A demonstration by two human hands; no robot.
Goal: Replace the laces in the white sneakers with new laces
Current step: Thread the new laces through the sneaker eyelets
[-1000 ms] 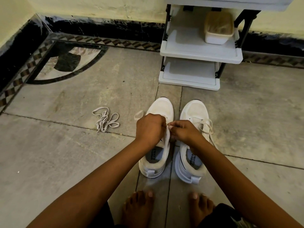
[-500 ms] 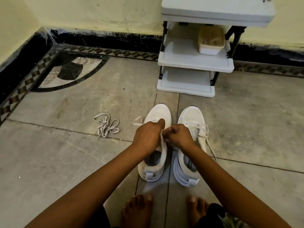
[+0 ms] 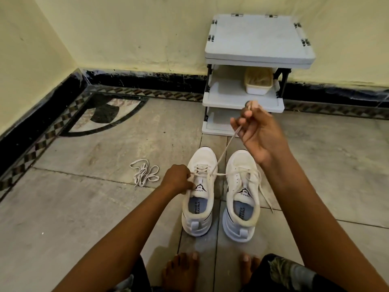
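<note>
Two white mesh sneakers (image 3: 200, 157) stand side by side at lower centre, toes toward the wall, so both openings face the worker. The right hand (image 3: 257, 131), raised at centre right, pinches the end of an off-white flat lace (image 3: 224, 151) between thumb and curled fingers and holds it taut from an eyelet of the left sneaker (image 3: 197, 218), probably to take up slack after threading. The left hand (image 3: 179, 180) curls on that shoe's upper beside the tongue, apparently bracing it against the pull; whether it also holds the other lace end cannot be told. The right sneaker (image 3: 242, 220) looks fully laced, ends trailing. A loose bundle of pale lace (image 3: 144, 174) lies on the grey stone floor (image 3: 84, 218) well left of the shoes, likely set aside. At upper right, a grey plastic shelf rack (image 3: 259, 39) carries a white rectangular tub (image 3: 257, 89) on its middle shelf, filled with a tan fibrous mass, unidentifiable.
</note>
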